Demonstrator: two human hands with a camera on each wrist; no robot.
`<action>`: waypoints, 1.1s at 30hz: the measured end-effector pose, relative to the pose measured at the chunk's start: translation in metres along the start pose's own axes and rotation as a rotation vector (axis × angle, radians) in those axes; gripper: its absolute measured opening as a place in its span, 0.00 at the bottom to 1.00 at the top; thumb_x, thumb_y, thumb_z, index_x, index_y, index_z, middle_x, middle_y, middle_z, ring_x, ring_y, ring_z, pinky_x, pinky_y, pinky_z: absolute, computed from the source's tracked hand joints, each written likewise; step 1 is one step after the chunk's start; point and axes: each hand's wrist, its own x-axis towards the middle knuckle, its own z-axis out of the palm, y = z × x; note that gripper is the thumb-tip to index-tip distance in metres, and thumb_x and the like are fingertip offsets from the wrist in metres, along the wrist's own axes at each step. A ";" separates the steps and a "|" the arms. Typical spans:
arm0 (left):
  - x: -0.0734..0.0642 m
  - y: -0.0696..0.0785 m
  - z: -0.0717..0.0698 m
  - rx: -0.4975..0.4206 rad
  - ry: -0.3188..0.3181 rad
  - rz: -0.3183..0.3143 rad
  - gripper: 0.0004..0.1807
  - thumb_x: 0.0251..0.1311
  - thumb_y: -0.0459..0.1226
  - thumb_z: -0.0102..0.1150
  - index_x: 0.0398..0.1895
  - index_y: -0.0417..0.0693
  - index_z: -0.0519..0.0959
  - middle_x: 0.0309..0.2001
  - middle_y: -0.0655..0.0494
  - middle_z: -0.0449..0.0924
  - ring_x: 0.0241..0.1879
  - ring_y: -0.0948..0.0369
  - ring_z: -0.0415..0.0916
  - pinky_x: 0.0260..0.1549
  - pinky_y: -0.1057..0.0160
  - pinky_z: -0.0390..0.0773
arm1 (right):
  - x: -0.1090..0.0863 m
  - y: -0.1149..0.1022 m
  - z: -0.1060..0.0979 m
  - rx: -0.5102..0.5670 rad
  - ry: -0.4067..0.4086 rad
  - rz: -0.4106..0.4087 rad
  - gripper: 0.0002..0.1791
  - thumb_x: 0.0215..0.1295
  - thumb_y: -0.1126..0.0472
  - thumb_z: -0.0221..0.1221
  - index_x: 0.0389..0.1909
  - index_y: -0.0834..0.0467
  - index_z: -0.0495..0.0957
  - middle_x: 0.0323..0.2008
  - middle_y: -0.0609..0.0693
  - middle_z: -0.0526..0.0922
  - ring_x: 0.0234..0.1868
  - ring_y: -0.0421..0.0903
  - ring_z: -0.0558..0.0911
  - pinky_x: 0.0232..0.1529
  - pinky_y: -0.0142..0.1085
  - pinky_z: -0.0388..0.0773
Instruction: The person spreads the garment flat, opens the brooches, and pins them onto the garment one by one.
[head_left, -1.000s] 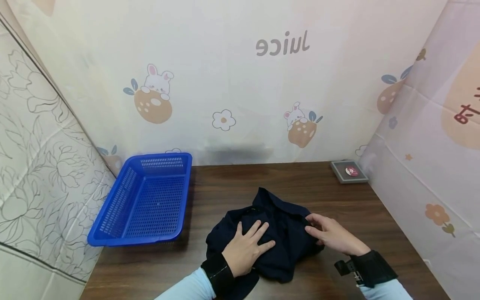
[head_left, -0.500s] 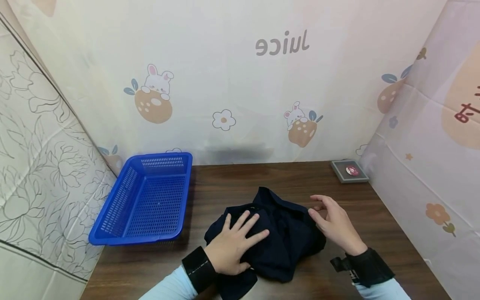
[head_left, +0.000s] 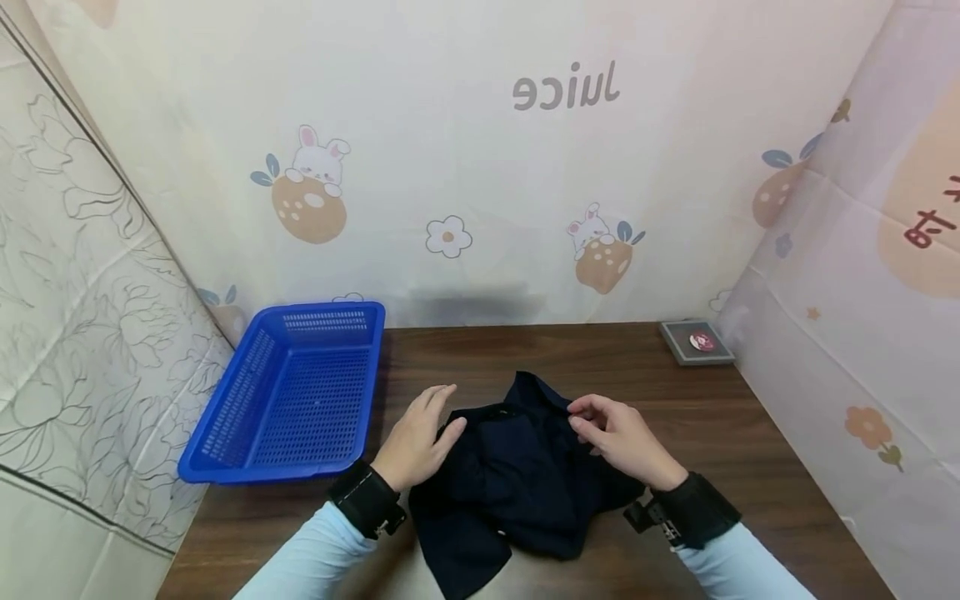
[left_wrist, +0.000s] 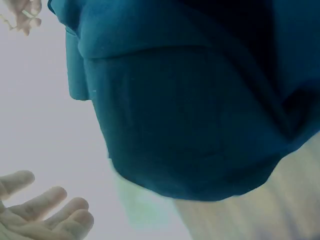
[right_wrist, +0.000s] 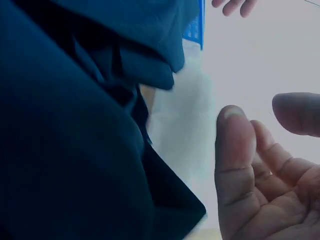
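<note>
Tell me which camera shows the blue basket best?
The head view: there you see nearly the whole blue plastic basket, even down inside. The right wrist view catches only a small blue bit of it past the navy garment. The left wrist view doesn't show it.

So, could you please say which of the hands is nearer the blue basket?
The left hand; the right hand has the dark cloth between it and the blue basket.

dark cloth point(left_wrist: 160, 110) cropped in wrist views, red-white disc point(head_left: 702, 342) indistinct
</note>
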 end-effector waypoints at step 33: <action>-0.024 -0.038 0.046 -0.149 -0.078 -0.290 0.18 0.66 0.34 0.52 0.58 0.41 0.76 0.54 0.43 0.78 0.56 0.46 0.73 0.54 0.46 0.70 | 0.007 0.037 0.059 0.083 -0.242 0.179 0.09 0.65 0.65 0.56 0.45 0.61 0.73 0.24 0.48 0.78 0.18 0.43 0.76 0.15 0.34 0.72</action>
